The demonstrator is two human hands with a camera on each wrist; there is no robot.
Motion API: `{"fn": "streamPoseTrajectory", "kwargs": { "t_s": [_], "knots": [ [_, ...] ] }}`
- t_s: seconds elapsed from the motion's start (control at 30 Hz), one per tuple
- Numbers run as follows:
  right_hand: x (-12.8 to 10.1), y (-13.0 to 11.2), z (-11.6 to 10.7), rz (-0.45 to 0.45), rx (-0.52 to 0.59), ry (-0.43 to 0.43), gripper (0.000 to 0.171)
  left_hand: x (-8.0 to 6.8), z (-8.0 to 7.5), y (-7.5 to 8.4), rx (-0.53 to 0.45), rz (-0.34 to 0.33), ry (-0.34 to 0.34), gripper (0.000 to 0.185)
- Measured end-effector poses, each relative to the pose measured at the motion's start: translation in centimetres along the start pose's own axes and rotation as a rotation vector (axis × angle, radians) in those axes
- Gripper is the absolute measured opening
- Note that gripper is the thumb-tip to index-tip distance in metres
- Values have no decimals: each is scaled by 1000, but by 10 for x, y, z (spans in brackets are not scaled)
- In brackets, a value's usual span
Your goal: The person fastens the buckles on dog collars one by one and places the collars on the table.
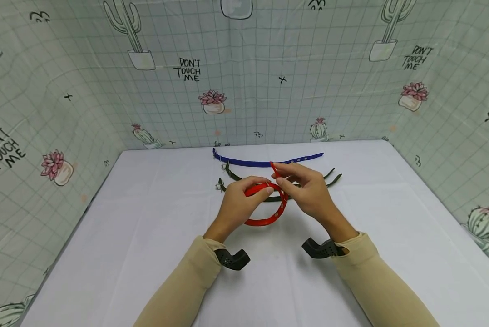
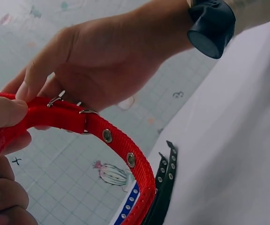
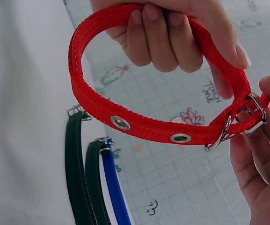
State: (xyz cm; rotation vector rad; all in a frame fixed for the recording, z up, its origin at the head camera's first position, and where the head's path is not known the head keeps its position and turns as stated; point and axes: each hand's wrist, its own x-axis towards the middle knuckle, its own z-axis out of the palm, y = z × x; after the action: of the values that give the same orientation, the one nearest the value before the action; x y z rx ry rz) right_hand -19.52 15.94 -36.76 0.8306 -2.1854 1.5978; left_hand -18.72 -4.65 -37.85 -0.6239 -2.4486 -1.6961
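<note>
A red dog collar (image 1: 264,222) is held up above the table, bent into a loop, in both hands. My left hand (image 1: 241,200) grips the band, fingers curled round it and thumb on top, as the right wrist view shows. My right hand (image 1: 309,188) pinches the strap's end beside the buckle. The strap runs through the metal buckle (image 3: 256,115), with a D-ring (image 3: 219,133) close by. Metal eyelets (image 3: 180,138) line the band. In the left wrist view the right hand (image 2: 92,61) is at the top, with the left thumb (image 2: 6,112) at the left edge.
A blue collar (image 1: 244,162) lies stretched out at the back of the white table (image 1: 154,218). Two dark green collars (image 1: 335,180) lie in front of it, partly behind the hands. A patterned cloth (image 1: 252,91) hangs behind and at both sides.
</note>
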Motion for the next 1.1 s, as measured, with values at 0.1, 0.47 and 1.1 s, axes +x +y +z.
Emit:
{"fn": "streamPoseTrajectory", "kwargs": {
  "t_s": [0.1, 0.47, 1.1],
  "knots": [
    [-1, 1, 0, -32, 15, 1, 35, -1, 1, -1, -16, 4, 3, 30],
    [0, -1, -4, -83, 38, 28, 26, 0, 0, -1, -76, 20, 22, 28],
    [6, -36, -9, -258, -172, -28, 27, 1, -3, 1, -84, 39, 26, 25]
  ]
}}
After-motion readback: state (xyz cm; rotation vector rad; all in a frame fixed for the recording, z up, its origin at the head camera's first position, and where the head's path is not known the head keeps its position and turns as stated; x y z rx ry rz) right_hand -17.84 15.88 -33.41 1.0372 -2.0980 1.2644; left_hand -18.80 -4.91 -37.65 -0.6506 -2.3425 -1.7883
